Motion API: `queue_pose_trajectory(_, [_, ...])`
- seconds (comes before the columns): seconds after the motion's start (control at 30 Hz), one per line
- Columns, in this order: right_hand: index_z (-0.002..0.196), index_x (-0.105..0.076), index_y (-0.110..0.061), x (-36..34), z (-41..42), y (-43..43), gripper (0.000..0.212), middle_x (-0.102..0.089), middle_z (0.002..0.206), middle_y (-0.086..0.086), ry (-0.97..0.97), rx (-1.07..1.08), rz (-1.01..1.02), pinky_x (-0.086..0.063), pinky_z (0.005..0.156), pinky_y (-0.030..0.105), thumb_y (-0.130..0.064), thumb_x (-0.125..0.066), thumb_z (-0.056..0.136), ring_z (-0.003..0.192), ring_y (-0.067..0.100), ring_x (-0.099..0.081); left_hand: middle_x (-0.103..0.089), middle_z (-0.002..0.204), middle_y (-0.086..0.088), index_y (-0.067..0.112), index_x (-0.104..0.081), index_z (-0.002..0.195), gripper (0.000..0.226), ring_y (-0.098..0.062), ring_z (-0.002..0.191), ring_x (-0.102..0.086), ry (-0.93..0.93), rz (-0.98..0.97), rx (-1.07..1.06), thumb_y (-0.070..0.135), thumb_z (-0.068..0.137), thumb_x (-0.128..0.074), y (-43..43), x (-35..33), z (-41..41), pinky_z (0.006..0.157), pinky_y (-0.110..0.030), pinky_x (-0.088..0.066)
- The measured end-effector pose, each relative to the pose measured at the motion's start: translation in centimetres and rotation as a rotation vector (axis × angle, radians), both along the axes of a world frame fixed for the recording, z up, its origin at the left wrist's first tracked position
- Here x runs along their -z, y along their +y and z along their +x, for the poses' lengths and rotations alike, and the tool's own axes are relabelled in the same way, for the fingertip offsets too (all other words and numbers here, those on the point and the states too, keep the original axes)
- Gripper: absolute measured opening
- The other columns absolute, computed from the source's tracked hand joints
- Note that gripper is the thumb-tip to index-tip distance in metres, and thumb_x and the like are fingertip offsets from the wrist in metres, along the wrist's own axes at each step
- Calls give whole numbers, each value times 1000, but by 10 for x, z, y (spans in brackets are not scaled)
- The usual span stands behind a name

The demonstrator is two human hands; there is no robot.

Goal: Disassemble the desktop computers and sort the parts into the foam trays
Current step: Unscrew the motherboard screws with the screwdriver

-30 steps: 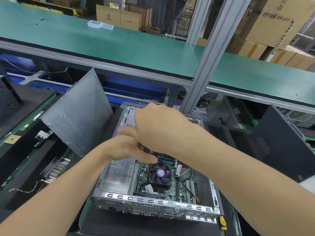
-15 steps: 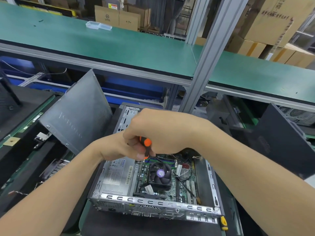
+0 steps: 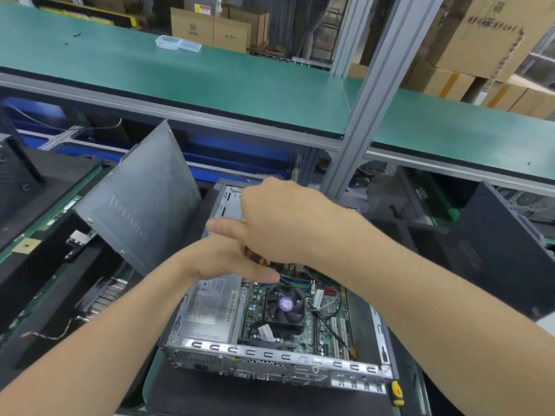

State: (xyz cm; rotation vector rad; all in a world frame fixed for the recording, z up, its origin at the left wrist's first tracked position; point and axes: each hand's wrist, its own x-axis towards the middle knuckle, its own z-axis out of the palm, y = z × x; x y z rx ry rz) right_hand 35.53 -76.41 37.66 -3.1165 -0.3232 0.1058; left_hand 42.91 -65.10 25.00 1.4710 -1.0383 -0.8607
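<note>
1. A warehouse line: cardboard boxes (image 3: 480, 31) are stacked behind a green shelf (image 3: 210, 79). Below the shelf, an open desktop computer (image 3: 270, 352) lies flat on the dark-padded bench (image 3: 240, 400), directly before the person, with its rear ports nearest the camera.
2. The steel chassis looks rigid and fairly heavy, with stamped edges that may cut. It is best lifted by its frame rails.
3. Inside, the power supply (image 3: 210, 307) is probably the densest block. The cooler fan (image 3: 284, 304) and motherboard (image 3: 327, 325) look fragile and are best held by their edges. Thin cables could snag.
4. Over the far half of the case, the right hand (image 3: 288, 223) curls round a blurred orange handle (image 3: 255, 256), apparently a screwdriver. The left hand (image 3: 228, 259) lies against it from below, but whether it grips anything cannot be told.
5. A grey side panel (image 3: 144, 199) leans at left, and another dark tower (image 3: 495, 235) stands at right. A yellow-handled tool (image 3: 396, 391) lies by the near corner.
</note>
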Motion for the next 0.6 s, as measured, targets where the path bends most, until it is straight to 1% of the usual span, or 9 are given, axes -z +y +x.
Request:
queue_pose_trajectory(0.03, [65, -35, -20, 4, 3, 0, 58, -41, 69, 1, 7, -1, -8, -27, 47, 30, -64, -46, 101, 56, 17, -42, -62, 67, 14, 41, -72, 71, 10, 4, 67, -54, -5, 10, 5, 35, 75, -78, 0, 2, 1, 67, -24, -49])
queue_pose_trajectory(0.1, [65, -35, -19, 4, 7, 0, 51, -42, 67, 2, 36, -22, -26, -28, 46, 29, -48, -51, 104, 55, 18, -44, -58, 65, 18, 42, -69, 67, 14, 2, 64, -50, -28, 20, 5, 37, 74, -80, 0, 5, 4, 64, -17, -44])
queue_pose_trajectory(0.17, [70, -46, -16, 0, 8, -5, 40, -47, 66, 2, 74, -99, -56, -33, 47, 28, -36, -53, 103, 58, 20, -52, -62, 72, 16, 38, -69, 72, 15, -2, 69, -54, -17, 26, -35, 37, 71, -84, 2, 6, 6, 65, -18, -45])
queue_pose_trajectory(0.2, [77, -55, -15, 0, 10, -9, 32, -51, 69, 1, 103, -146, -76, -37, 49, 29, -35, -54, 101, 64, 20, -57, -65, 79, 14, 35, -71, 77, 14, -3, 74, -57, 1, 14, -32, 33, 73, -84, 3, 7, 7, 68, -19, -48])
queue_pose_trajectory(0.27, [90, -62, -19, -5, 8, -16, 19, -56, 74, -6, 164, -239, -85, -43, 55, 31, -34, -57, 99, 74, 15, -58, -71, 91, 10, 30, -75, 90, 14, -5, 86, -64, 48, -10, -14, 25, 78, -81, 6, 8, 7, 78, -19, -51])
queue_pose_trajectory(0.33, [91, -61, -28, -9, 7, -23, 8, -52, 75, -15, 197, -302, -64, -47, 62, 31, -34, -61, 97, 74, 5, -53, -74, 99, 7, 31, -76, 98, 21, -9, 97, -67, 99, -19, -24, 22, 79, -79, 9, 11, 9, 88, -23, -53])
queue_pose_trajectory(0.4, [94, -65, -30, -7, 9, -28, 4, -51, 74, -18, 187, -347, -55, -44, 58, 26, -33, -62, 95, 72, 0, -52, -74, 104, 4, 32, -76, 104, 28, -12, 105, -68, 130, -31, -22, 21, 79, -77, 10, 10, 9, 95, -28, -53])
queue_pose_trajectory(0.5, [94, -65, -29, 4, 15, -30, 9, -57, 83, -14, 142, -390, -45, -42, 57, 31, -36, -59, 96, 84, 14, -58, -76, 109, 4, 32, -78, 107, 33, -13, 109, -69, 160, -64, 32, 17, 79, -73, 10, 9, 9, 98, -28, -51])
queue_pose_trajectory(0.6, [89, -63, -31, 12, 21, -29, 13, -59, 83, -13, 99, -395, -29, -45, 57, 34, -42, -59, 95, 79, 12, -57, -77, 107, 7, 34, -79, 107, 36, -10, 107, -70, 161, -62, 72, 12, 79, -69, 10, 5, 8, 97, -26, -52])
